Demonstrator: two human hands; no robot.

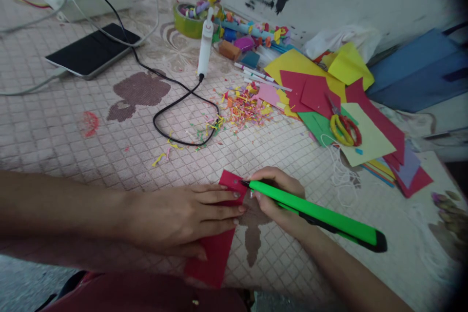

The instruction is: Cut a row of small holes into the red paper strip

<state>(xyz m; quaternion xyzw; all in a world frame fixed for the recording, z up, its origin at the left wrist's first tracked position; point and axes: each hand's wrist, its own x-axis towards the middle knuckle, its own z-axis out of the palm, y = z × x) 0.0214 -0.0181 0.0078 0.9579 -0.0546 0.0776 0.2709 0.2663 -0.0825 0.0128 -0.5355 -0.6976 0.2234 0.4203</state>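
Fingers (218, 197) of the left hand (175, 219) lie outstretched and flat, palm down, gripping nothing but pressing the red paper strip (215, 258) onto the cloth-covered counter (91, 165). That strip lies slantwise near the counter's front edge, its far end showing beyond the left fingertips and its near end below the thumb. A small grey dot, perhaps a hole, shows at the far end; it is too small to be sure. Just to the right, the right hand (280, 195) has its fingers closed around the front of a long green tool (329, 212) with black parts, its dark tip at the strip's far right edge. By my reading, the step in hand is working that tip at the strip's end while the left hand pins the paper; whether the tip bites the paper or only touches it, I cannot tell. The next move seems to call for firm, flat pressure from the left, its fingertips clear of the tip, and a steady right grip. Beyond the hands lie a heap of coloured paper scraps (246, 107) and a looped black cord (154, 124) running to an upright white device (205, 48). To the right, scissors (339, 130) rest on overlapping coloured sheets (373, 131); far left lies a dark tablet (93, 48).
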